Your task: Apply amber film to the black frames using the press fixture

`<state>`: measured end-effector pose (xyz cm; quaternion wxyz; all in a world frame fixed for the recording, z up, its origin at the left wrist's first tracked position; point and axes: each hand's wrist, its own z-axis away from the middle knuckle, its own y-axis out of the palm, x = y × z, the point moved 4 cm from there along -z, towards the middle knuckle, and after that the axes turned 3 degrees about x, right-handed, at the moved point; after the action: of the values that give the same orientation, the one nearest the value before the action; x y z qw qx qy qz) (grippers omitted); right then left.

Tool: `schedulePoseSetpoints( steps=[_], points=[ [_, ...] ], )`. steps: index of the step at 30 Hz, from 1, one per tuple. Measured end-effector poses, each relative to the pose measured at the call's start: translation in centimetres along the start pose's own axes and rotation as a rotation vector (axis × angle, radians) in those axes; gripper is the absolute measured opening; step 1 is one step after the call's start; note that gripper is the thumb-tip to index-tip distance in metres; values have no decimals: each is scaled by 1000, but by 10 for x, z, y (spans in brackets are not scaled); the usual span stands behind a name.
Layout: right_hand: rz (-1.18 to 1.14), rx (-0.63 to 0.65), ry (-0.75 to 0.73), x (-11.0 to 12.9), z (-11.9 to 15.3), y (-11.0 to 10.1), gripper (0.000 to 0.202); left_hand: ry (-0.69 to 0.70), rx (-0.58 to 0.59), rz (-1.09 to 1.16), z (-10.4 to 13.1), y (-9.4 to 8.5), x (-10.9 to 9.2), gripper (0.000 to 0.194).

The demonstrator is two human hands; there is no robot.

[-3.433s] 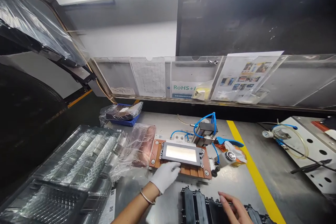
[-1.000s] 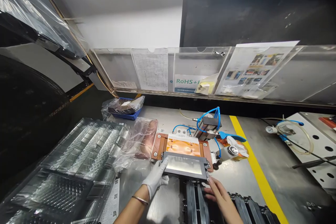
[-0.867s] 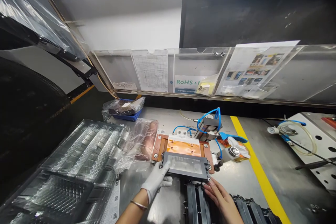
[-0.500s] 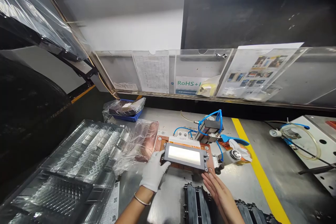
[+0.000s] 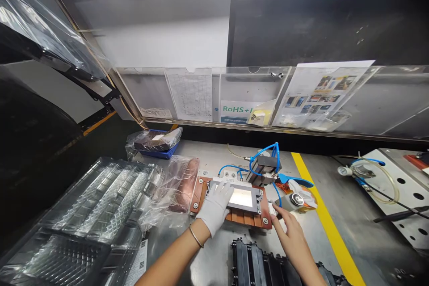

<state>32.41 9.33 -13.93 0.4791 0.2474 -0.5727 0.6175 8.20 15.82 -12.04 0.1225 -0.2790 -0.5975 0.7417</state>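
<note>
My left hand (image 5: pixel 216 205), in a white glove, lies with its fingers outstretched over the left part of a dark-framed panel (image 5: pixel 255 197) with a bright rectangular face. That panel sits on a reddish-brown fixture (image 5: pixel 246 220), whose front ribs show below it. Bare and with fingers extended, my right hand (image 5: pixel 288 228) is at the fixture's right end. Its thumb and fingertips are by a small white block (image 5: pixel 271 209) there; whether they press it I cannot tell.
Black ribbed parts (image 5: pixel 254 259) lie in front of the fixture. Behind it stands a pneumatic cylinder (image 5: pixel 264 163) with blue hoses. Clear plastic trays (image 5: pixel 97 205) are stacked at left, beside a plastic-wrapped copper-coloured piece (image 5: pixel 186 183). A silver-topped bottle (image 5: pixel 295 201) stands right.
My left hand has shifted from the panel's left edge onto its top. The panel now lies farther back on the fixture. My right hand has moved from the front corner to the white block.
</note>
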Motion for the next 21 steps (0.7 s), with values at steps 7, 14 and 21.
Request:
schedulePoseSetpoints(
  steps=[7,14,21],
  points=[
    [248,82,-130,-5,-13,-14,47,14,43,16,-11,5,-5,79],
    [143,18,-99,5,-11,-3,56,-461,-73,367,34,-26,43,86],
    [-232,108,180,10,-24,46,63,-575,-70,763,28,-9,56,33]
  ],
)
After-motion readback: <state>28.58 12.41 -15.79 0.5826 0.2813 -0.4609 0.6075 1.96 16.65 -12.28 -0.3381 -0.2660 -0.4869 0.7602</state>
